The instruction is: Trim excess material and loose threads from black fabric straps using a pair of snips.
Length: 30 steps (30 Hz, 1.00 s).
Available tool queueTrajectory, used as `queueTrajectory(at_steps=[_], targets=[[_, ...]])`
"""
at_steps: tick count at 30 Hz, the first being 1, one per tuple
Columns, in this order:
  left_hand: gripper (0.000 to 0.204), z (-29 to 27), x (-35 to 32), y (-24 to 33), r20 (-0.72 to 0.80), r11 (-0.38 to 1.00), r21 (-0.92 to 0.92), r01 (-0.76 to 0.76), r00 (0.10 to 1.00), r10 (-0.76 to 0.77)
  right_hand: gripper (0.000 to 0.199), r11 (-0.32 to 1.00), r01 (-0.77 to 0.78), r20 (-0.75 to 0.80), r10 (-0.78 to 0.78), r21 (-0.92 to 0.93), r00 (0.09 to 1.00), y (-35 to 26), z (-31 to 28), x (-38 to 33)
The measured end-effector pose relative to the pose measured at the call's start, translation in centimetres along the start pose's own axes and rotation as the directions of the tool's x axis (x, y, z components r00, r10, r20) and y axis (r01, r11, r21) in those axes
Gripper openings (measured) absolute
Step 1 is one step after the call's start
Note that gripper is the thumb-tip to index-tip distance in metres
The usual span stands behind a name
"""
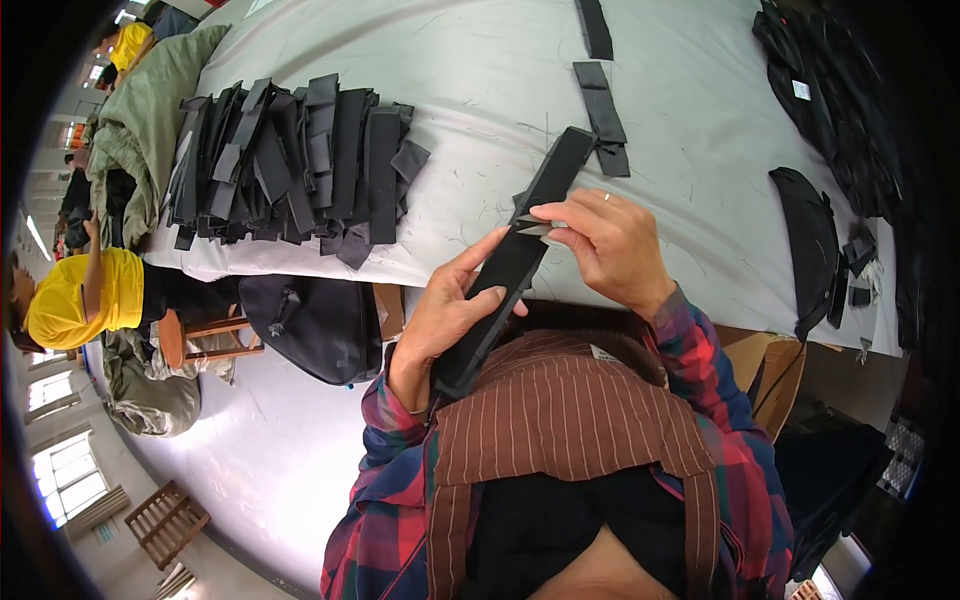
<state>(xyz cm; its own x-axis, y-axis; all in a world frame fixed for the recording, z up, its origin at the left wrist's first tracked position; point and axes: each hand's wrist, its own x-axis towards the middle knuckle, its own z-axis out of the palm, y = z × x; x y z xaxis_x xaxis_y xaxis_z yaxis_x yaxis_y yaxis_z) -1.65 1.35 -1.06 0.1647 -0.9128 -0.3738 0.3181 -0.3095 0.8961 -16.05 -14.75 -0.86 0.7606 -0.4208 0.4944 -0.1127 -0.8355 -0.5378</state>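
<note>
A long black fabric strip lies aslant in front of me, from the table to my apron. My left hand grips its near half, thumb on top and fingertips showing at the far edge. Thumb and fingers of my right hand are closed round small metal thread snips. Their pale blades point left and touch or nearly touch the strip's edge, just beyond my left fingertips. Short dark fabric pieces lie in a line past the strip's far end.
A thick pile of dark strips covers the table's left part. Black garments or bags and a curved black piece lie at the right. Loose threads dot the white tablecloth. A person in yellow is at the left, near a wooden stool.
</note>
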Motion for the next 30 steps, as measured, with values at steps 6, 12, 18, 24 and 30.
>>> queueTrajectory(at_steps=[6, 12, 18, 24, 30], targets=[[0.066, 0.25, -0.09, 0.69, 0.016, 1.0, -0.013, 0.02, 1.0, -0.019, 0.02, 0.998, 0.049, 0.043, -0.048, -0.035, 0.998, 0.15, -0.09, -0.11], [0.068, 0.25, -0.03, 0.74, 0.023, 1.0, 0.0, 0.018, 1.0, -0.018, 0.017, 0.993, 0.071, 0.055, -0.066, -0.093, 0.996, 0.29, 0.14, -0.22], [0.068, 0.29, 0.03, 0.9, 0.021, 1.0, 0.009, 0.016, 1.0, -0.016, 0.017, 0.982, 0.092, 0.067, -0.082, -0.162, 0.994, 0.3, 0.14, -0.35], [0.067, 0.19, 0.04, 0.75, 0.02, 1.0, 0.012, 0.017, 1.0, -0.017, 0.017, 0.987, 0.093, 0.065, -0.085, -0.134, 0.994, 0.48, 0.3, -0.36], [0.067, 0.11, -0.04, 0.64, 0.03, 1.0, 0.017, 0.024, 0.999, -0.025, 0.016, 0.996, 0.062, 0.076, -0.058, -0.058, 0.995, 0.43, 0.37, -0.31]])
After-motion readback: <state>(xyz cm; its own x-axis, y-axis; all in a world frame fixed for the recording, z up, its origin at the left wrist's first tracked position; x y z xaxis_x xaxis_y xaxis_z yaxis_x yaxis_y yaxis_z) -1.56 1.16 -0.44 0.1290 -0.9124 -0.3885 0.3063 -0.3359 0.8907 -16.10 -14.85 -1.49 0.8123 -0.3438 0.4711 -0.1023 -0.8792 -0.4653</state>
